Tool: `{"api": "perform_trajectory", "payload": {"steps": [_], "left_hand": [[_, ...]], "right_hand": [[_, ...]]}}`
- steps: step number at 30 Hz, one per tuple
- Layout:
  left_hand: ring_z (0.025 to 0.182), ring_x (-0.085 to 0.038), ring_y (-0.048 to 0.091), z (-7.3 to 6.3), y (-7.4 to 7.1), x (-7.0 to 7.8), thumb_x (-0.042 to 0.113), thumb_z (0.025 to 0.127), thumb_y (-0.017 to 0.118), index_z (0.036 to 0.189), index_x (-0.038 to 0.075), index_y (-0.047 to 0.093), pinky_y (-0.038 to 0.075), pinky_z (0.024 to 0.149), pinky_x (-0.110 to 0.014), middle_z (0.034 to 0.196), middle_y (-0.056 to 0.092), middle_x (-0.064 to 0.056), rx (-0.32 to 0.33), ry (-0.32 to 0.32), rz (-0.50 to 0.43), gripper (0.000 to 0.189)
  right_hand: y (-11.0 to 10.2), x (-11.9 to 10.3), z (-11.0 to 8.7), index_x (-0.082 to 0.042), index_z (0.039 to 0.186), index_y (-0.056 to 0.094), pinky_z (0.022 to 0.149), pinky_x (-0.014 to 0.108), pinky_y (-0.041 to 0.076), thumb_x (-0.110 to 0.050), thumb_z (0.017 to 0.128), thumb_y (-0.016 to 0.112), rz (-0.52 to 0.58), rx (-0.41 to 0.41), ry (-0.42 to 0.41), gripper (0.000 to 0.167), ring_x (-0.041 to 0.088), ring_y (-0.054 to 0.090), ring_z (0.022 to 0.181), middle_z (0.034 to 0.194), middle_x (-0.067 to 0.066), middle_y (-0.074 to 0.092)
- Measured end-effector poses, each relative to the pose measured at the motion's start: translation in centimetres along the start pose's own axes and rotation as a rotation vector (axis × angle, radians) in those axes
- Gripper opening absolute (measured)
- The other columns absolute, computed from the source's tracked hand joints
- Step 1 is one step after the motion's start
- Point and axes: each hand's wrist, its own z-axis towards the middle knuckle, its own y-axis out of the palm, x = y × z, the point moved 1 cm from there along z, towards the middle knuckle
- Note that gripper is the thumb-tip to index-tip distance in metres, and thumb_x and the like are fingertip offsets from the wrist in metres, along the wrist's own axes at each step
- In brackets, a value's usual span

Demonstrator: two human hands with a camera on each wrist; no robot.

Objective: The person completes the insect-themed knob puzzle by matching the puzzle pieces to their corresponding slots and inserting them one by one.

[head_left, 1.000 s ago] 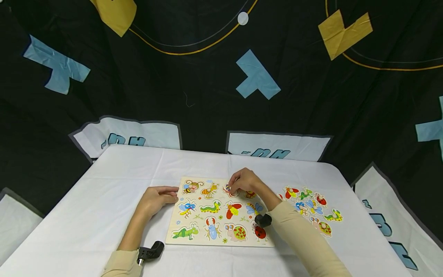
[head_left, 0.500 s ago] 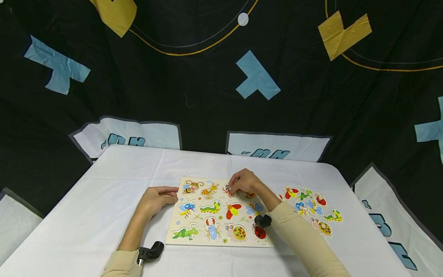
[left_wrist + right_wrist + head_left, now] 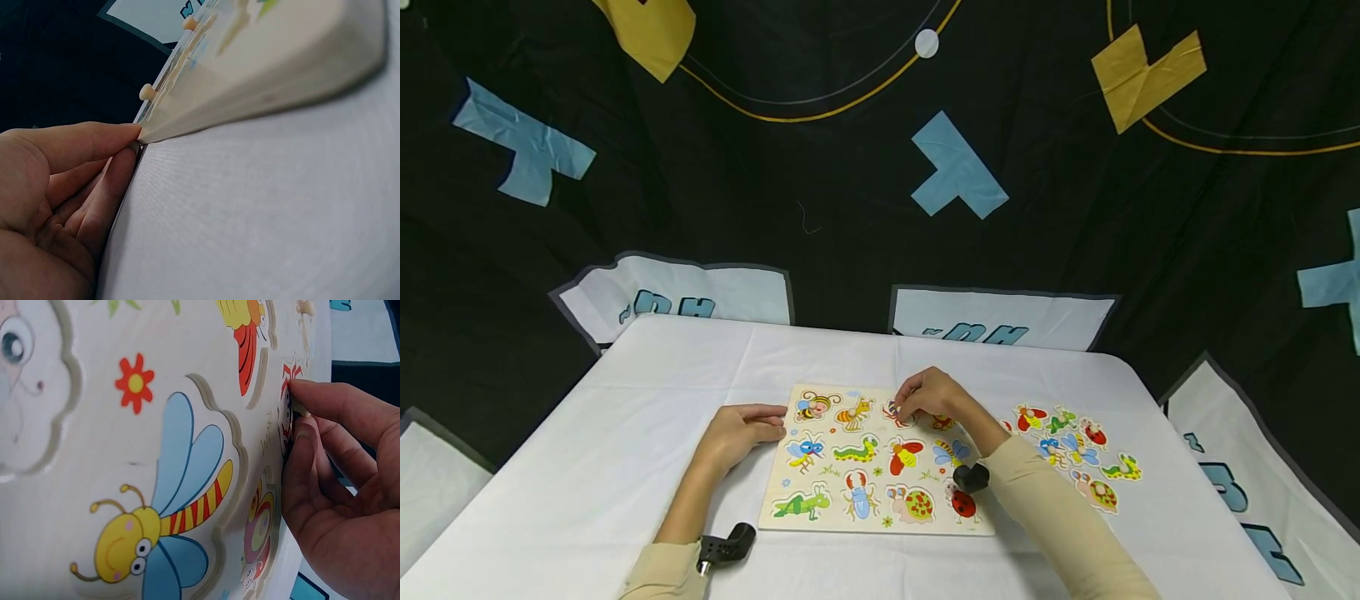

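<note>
A wooden puzzle board (image 3: 880, 472) with insect pictures lies on the white table. My left hand (image 3: 742, 435) is at the board's left edge, and in the left wrist view the thumb and a finger (image 3: 94, 140) pinch that edge. Over the top row, my right hand (image 3: 931, 392) holds a spider puzzle piece (image 3: 891, 411) by its small knob. The right wrist view shows thumb and fingertips round the knob (image 3: 301, 410), with the spider's red legs close against the board and its far side hidden by the fingers.
Several loose insect pieces (image 3: 1078, 450) lie right of the board, among them a snail (image 3: 1097, 493) and a caterpillar (image 3: 1123, 468). Knobs (image 3: 147, 92) stand up from the board's top-left part. A black cloth (image 3: 850, 192) hangs behind the table.
</note>
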Motion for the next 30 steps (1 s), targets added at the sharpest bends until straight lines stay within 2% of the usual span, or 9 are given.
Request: {"api": "perform_trajectory", "payload": {"steps": [24,30], "left_hand": [[0.091,-0.006,0.068,0.32,0.05,-0.20,0.015,0.083,0.081,0.122,0.006,0.074,0.049,0.081,-0.021,0.102,0.078,-0.005,0.006,-0.014,0.007,0.041],[0.102,-0.012,0.067,0.19,0.15,-0.14,0.018,0.084,0.081,0.121,0.009,0.075,0.047,0.089,-0.028,0.107,0.078,-0.005,0.016,-0.013,0.040,0.039]], "right_hand": [[0.01,0.29,-0.17,-0.014,0.086,0.078,0.067,0.025,0.045,-0.019,0.075,0.087,0.008,0.016,-0.017,0.015,0.015,0.059,0.074,0.083,-0.003,0.073],[-0.06,0.31,-0.34,-0.015,0.086,0.078,0.068,0.026,0.045,-0.020,0.076,0.087,0.005,0.020,-0.014,0.014,0.015,0.060,0.076,0.084,-0.002,0.074]]}}
